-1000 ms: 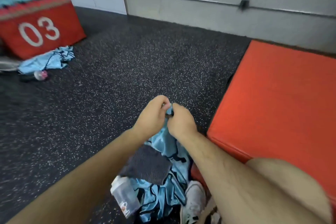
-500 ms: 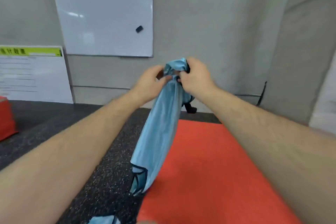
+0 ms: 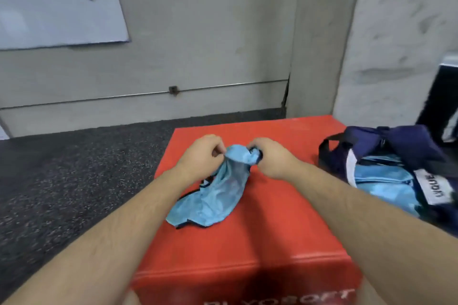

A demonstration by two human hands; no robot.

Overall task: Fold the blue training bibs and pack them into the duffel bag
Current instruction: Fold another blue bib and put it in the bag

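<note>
A light blue training bib (image 3: pixel 213 195) with dark trim lies bunched on top of a red padded box (image 3: pixel 260 235). Its upper edge is pinched by my left hand (image 3: pixel 200 156) and my right hand (image 3: pixel 271 157), held close together above the box's far half. The rest of the bib trails toward me on the red surface. A navy duffel bag (image 3: pixel 401 146) sits open on the box's right side, with light blue fabric (image 3: pixel 381 181) showing inside it.
Dark speckled rubber floor (image 3: pixel 74 181) stretches to the left of the box. A grey wall (image 3: pixel 198 44) with a whiteboard (image 3: pixel 54 2) stands behind. A concrete pillar (image 3: pixel 396 32) rises at the right, with a dark object (image 3: pixel 443 96) beside it.
The bib went from the floor up into the air, then down onto the red box. Both hands kept their grip on its top edge. The view swung right, bringing the duffel bag into sight.
</note>
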